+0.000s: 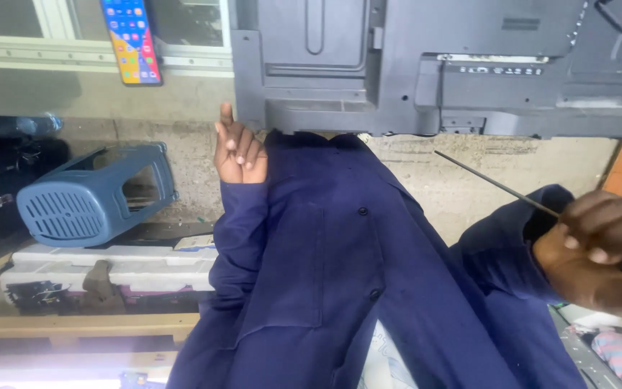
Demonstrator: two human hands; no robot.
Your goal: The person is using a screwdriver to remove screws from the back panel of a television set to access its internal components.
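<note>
The back panel of a flat screen (440,65) fills the top of the view from the middle to the right edge. Left of it, a phone (132,39) hangs at the top against a window frame (52,50). Below the phone, a stool (88,196) lies tipped on its side, and foam slabs (109,268) lie below the stool, seemingly on a wooden ledge (73,325). One hand (239,153) sits just under the panel's lower left corner. The other hand (602,248), at the right edge, grips a thin rod (494,184) that slants up-left toward the panel.

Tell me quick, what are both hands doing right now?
Left hand: curled shut, one finger up, holding nothing.
Right hand: closed on a thin rod.
</note>
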